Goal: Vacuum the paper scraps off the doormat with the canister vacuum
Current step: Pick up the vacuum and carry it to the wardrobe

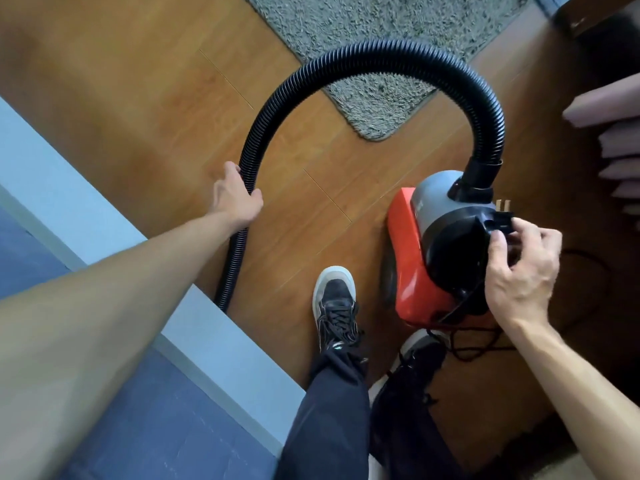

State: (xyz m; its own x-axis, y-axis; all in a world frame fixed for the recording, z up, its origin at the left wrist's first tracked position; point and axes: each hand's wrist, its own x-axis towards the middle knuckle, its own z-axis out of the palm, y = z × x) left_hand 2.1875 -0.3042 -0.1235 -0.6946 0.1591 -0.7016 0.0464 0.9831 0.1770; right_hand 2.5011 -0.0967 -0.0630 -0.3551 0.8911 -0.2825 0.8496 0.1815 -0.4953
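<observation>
A warm wooden floor [166,84] fills the view, with a pale raised ledge [104,220] running along the near left. The left hand [237,199] is wrapped round the black ribbed hose [381,53], fingers and thumb closed on it partway along, probably so that the nozzle end, hidden beyond the ledge, can be steered. The right hand [519,271] is held at the rear of the vacuum [405,237], where a black plug [500,220] with brass prongs is pinched between thumb and fingertips; it is judged that power has yet to be connected. From that grip a thin cord [478,348] is seen lying in loose loops on the floor, near the right. The hose is carried in a high arch from the vacuum's top over to the left hand. The grey shaggy mat [381,29] lies at the far side, one rounded corner pointing near; no scraps can be made out on the part shown. Open floor is left between mat and vacuum, though a shoe [334,299] and the cord loops crowd the near side.
</observation>
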